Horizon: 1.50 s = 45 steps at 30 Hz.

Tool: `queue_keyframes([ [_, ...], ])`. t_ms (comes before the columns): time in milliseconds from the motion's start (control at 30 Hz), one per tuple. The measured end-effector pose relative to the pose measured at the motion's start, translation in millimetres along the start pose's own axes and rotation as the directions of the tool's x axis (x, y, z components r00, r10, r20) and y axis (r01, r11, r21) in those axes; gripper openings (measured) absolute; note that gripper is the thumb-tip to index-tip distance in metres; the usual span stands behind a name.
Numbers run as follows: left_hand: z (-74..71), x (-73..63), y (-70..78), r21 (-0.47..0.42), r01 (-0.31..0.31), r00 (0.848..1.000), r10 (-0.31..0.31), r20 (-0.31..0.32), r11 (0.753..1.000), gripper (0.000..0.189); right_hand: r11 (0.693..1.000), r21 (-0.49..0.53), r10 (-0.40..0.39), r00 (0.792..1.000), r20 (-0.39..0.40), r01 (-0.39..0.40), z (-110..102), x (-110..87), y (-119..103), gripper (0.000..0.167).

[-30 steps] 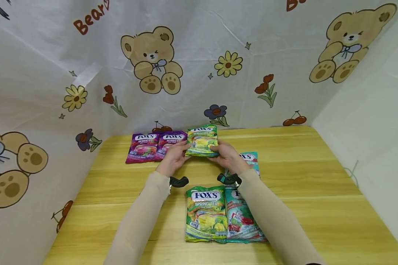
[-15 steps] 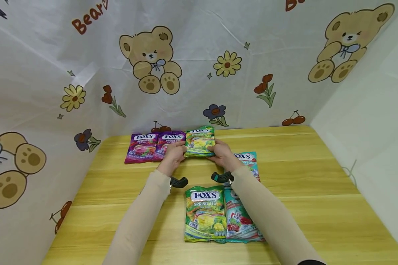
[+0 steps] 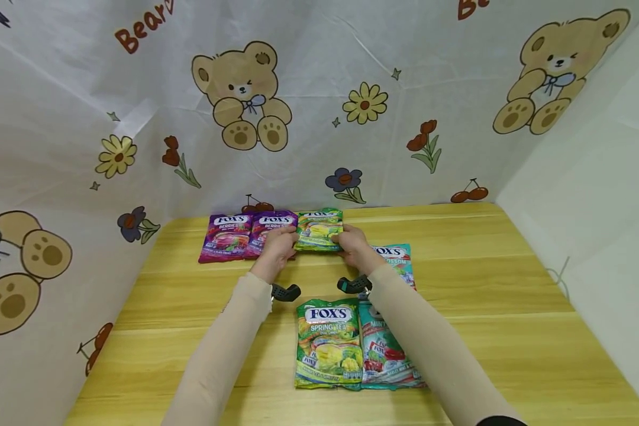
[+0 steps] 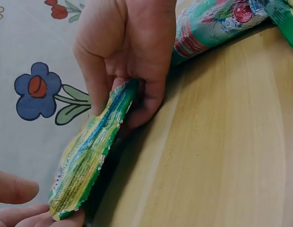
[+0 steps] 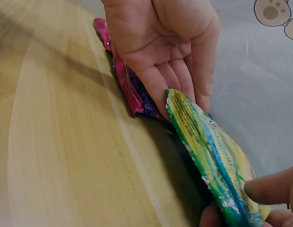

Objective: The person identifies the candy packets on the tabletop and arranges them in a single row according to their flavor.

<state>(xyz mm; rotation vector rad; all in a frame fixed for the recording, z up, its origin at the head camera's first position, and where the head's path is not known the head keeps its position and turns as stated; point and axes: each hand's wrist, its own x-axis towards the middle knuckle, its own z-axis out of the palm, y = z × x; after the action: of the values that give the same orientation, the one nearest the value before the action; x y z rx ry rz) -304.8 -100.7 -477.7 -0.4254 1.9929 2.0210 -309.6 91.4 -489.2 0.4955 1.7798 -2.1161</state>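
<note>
A green-yellow Spring Tea candy bag (image 3: 319,229) is at the back of the table, its right end raised in the right wrist view. My right hand (image 3: 355,245) pinches its right edge, thumb on top and curled fingers below, as the left wrist view shows. At the bag's other end is my left hand (image 3: 278,248). Its extended fingers (image 4: 39,218) lie under the edge, while the thumb (image 4: 16,188) stands apart from the wrapper. Left of it, two purple Berries candy bags lie side by side, the outer one (image 3: 226,238) and the inner one (image 3: 268,225), partly behind my left hand.
Nearer me lie another Spring Tea bag (image 3: 329,346) and a teal mint bag (image 3: 383,349), partly under my right forearm. A light-blue Blossom bag (image 3: 398,260) is beyond them, partly covered by that arm. The printed cloth (image 3: 309,171) rises behind the wooden table (image 3: 490,284).
The held Spring Tea bag has shifted slightly left, against the inner Berries bag, and its top has tilted down. Both hands have moved with it. The other bags stay in place.
</note>
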Motion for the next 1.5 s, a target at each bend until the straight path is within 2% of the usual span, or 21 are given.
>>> queue_keyframes([
  [367, -4.0, -7.5, 3.1, -0.003, -0.013, 1.0, 0.013, 0.025, 1.0, 0.051, 0.995, 0.007, 0.099, 0.994, 0.051, -0.099, -8.9, -2.9, -15.7, 0.061],
  [467, -5.5, -8.3, 1.9, -0.013, -0.001, 1.0, 0.002, 0.03, 1.0, 0.053, 0.996, -0.015, 0.089, 0.995, 0.052, -0.088, -10.9, -4.7, -20.2, 0.049],
  [533, -6.2, -9.4, 1.1, -0.016, 0.007, 0.999, -0.006, 0.036, 1.0, 0.053, 0.996, -0.051, 0.082, 0.996, 0.048, -0.079, -12.6, -7.1, -22.9, 0.051],
  [667, -7.2, -11.8, -1.6, -0.015, 0.014, 0.999, -0.013, 0.036, 1.0, 0.053, 0.998, -0.048, 0.051, 0.995, 0.084, -0.047, -15.6, -9.7, -25.6, 0.062],
  [767, -6.3, -13.4, -3.6, -0.026, 0.01, 0.999, -0.009, 0.039, 1.0, 0.052, 0.997, -0.075, -0.012, 0.994, 0.109, 0.02, -19.5, -9.3, -24.4, 0.059],
  [900, -5.0, -16.3, -5.9, -0.021, -0.006, 0.999, 0.007, 0.052, 1.0, 0.051, 0.975, -0.164, -0.123, 0.979, 0.165, 0.15, -25.9, -11.4, -21.3, 0.057],
  [1033, -3.9, -22.2, -7.6, 0.029, -0.034, 0.998, 0.033, 0.052, 0.999, 0.05, 0.958, -0.183, -0.175, 0.956, 0.234, 0.22, -32.3, -18.6, -19.9, 0.057],
  [1167, -0.3, -29.9, -8.3, 0.06, -0.051, 0.998, 0.049, 0.034, 0.997, 0.048, 0.973, -0.13, -0.145, 0.94, 0.31, 0.193, -42.7, -26.6, -19.9, 0.06],
  [1267, 3.9, -33.6, -11.3, 0.054, -0.049, 0.998, 0.046, 0.047, 0.997, 0.047, 0.983, -0.086, -0.123, 0.929, 0.349, 0.162, -52.0, -30.8, -19.5, 0.059],
  [1433, 11.1, -37.4, -19.6, 0.033, -0.031, 0.993, 0.028, 0.112, 0.999, 0.045, 0.986, -0.074, -0.112, 0.915, 0.388, 0.152, -66.8, -36.7, -18.7, 0.056],
  [1500, 14.0, -39.8, -21.7, 0.026, -0.026, 0.989, 0.022, 0.147, 0.999, 0.044, 0.988, -0.074, -0.099, 0.918, 0.383, 0.138, -71.2, -39.8, -18.6, 0.056],
])
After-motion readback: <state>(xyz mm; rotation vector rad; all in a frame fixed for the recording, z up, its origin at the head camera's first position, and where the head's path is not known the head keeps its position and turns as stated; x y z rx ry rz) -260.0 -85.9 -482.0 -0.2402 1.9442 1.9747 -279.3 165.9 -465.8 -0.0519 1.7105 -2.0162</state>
